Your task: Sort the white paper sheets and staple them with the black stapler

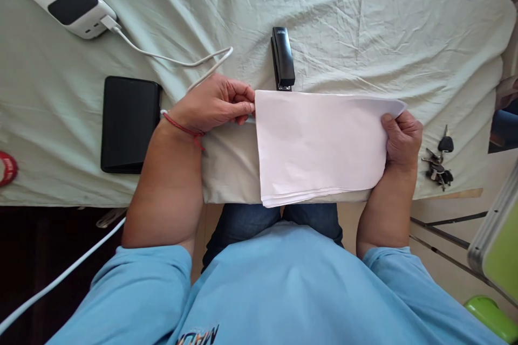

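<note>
The thin stack of white paper sheets (319, 145) looks light and floppy, best held at opposite edges. The left hand (210, 103) fingers pinch its near-left edge; the right hand (401, 137) fingers curl around the right edge, just below the black stapler (282, 57).

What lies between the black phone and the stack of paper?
In the head view, the left hand, gripping the paper stack at its left edge, lies between it and the phone.

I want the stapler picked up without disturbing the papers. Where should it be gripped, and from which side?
Judging by its pose, take the black stapler by its long flanks near the far end, coming from above. It lies flat, pointing away from the person, and its near end meets the paper stack's far edge.
</note>
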The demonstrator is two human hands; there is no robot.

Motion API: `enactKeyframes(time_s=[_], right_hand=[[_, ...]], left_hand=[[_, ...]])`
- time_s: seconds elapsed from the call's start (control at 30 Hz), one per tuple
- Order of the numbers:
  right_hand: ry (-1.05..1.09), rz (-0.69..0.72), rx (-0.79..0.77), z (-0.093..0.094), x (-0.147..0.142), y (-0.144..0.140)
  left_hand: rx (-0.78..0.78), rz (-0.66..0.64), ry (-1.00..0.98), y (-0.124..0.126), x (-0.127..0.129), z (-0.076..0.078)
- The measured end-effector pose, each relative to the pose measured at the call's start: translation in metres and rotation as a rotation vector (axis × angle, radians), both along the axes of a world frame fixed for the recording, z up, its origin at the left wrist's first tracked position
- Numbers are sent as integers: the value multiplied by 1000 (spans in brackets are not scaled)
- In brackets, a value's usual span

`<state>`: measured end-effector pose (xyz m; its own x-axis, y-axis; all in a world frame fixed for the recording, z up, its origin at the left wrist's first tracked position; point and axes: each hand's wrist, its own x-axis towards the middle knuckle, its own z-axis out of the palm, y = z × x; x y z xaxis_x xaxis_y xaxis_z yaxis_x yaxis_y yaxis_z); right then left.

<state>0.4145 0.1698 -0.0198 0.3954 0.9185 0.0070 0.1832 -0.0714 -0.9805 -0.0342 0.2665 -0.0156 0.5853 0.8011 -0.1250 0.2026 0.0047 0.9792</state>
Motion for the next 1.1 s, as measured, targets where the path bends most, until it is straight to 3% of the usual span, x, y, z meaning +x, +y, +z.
enactKeyframes(time_s=[0.27, 0.5, 0.67, 0.93, 1.1], right_hand=[[32, 36, -1, -2, 7, -1], [37, 25, 23, -2, 4, 1], [25, 30, 7, -2, 4, 2], [-30, 36, -9, -2, 6, 3], [-24, 35, -4, -2, 6, 3]], left_hand=[[-35, -33, -6, -2, -1, 8], [-66, 23, 41, -9, 4, 21], [-47, 17, 134, -9, 3, 19], [25, 123, 136, -8, 7, 13], [110, 59, 180, -3, 5, 9]])
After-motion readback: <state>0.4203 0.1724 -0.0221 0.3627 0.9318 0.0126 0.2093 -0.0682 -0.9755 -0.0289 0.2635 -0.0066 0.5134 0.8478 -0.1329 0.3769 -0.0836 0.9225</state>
